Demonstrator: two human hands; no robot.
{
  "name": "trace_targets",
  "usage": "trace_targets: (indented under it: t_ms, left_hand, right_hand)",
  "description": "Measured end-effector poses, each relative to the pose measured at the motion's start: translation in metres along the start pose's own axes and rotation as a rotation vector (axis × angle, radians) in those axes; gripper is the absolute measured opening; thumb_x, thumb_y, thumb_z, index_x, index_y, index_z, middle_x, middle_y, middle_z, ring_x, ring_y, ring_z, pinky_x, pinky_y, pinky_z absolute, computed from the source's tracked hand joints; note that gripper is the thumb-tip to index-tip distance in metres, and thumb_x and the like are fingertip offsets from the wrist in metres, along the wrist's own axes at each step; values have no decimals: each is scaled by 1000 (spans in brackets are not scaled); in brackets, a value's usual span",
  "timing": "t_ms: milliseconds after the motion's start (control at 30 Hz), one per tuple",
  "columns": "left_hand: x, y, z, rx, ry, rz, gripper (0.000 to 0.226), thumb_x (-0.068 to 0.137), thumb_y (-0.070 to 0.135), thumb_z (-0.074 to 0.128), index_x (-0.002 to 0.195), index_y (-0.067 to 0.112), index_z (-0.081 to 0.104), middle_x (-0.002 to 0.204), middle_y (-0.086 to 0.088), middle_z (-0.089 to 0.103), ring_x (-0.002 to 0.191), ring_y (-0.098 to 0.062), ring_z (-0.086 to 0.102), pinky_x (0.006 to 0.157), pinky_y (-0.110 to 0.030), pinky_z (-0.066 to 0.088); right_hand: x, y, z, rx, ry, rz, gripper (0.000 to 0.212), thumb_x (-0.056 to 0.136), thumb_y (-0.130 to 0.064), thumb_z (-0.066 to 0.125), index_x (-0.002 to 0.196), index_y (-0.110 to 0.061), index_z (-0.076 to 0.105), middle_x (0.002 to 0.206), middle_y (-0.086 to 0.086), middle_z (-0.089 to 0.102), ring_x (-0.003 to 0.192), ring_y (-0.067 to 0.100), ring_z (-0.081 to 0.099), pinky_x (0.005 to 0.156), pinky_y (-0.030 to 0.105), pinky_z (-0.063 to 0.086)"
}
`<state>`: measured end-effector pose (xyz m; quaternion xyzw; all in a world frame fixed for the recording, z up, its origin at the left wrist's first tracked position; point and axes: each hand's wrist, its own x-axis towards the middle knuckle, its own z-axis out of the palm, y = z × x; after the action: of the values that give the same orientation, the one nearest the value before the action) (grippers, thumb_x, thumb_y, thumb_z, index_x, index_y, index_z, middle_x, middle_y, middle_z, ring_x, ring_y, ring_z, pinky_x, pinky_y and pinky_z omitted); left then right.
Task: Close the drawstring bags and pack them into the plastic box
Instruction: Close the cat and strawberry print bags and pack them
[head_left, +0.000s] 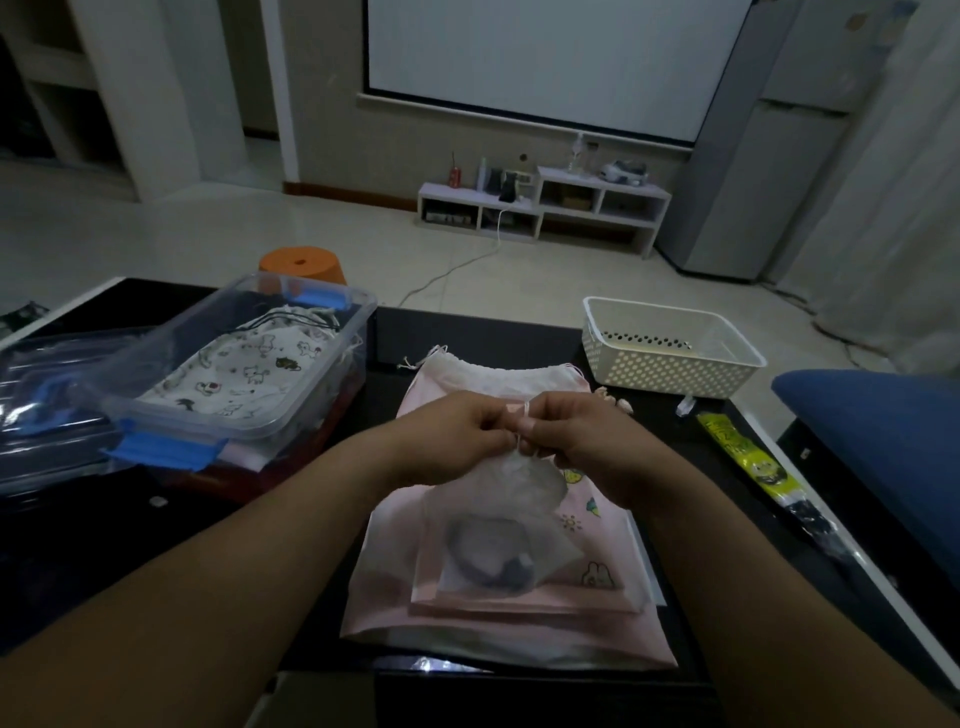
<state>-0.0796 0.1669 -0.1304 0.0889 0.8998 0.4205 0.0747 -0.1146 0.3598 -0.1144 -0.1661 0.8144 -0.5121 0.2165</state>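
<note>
A small translucent white drawstring bag (498, 525) with a dark object inside lies on a stack of pink bags (597, 587) in front of me. Its mouth is gathered tight under my fingers. My left hand (452, 436) and my right hand (576, 436) meet above it, both pinching its white cord. The clear plastic box (317, 400) with blue clips stands to the left. Inside lies a white bag with cartoon animals (249, 374), closed with dark cords.
The box's clear lid (36, 395) lies at the far left. A white perforated basket (670, 345) stands at the back right of the dark table. A yellow-green packet (748, 457) lies by the right edge, beside a blue cushion (883, 447). An orange stool (304, 265) is behind the box.
</note>
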Motion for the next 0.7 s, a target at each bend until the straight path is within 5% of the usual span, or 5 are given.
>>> trace_targets:
  t_ms: [133, 300, 433, 600, 700]
  left_hand:
    - [5, -5, 8, 285, 196, 48, 24, 105, 34, 56, 87, 21, 65, 84, 5, 64, 77, -13, 59, 61, -26, 41]
    - [9, -9, 11, 294, 212, -53, 21, 106, 35, 50, 92, 22, 60, 85, 5, 63, 79, -15, 59, 65, -33, 46]
    - [10, -11, 13, 211, 223, -112, 18, 106, 36, 51, 96, 25, 62, 90, 3, 66, 81, -14, 62, 73, -37, 55]
    - [19, 2, 20, 3, 205, -133, 21, 104, 34, 54, 94, 19, 66, 78, -3, 66, 65, -18, 60, 54, -32, 47]
    - [19, 3, 22, -259, 145, -158, 25, 105, 22, 49, 93, 9, 67, 64, -6, 59, 54, -17, 51, 47, -31, 42]
  right_hand:
    - [8, 3, 10, -104, 129, 12, 11, 102, -20, 65, 97, -14, 72, 91, 4, 76, 82, 11, 66, 68, 21, 47]
    - [22, 5, 20, -115, 168, 55, 11, 102, -21, 66, 99, -15, 75, 94, -4, 73, 85, 12, 67, 64, 22, 45]
    - [26, 5, 23, -149, 186, 59, 12, 99, -21, 68, 93, -15, 76, 89, 1, 76, 79, 15, 67, 65, 28, 49]
    - [18, 9, 7, -132, 166, 77, 12, 100, -19, 65, 97, -13, 76, 91, 5, 73, 71, 11, 60, 55, 23, 45]
    - [18, 11, 3, -66, 157, 79, 11, 97, -17, 69, 100, -10, 76, 98, 11, 76, 81, 16, 66, 67, 29, 54]
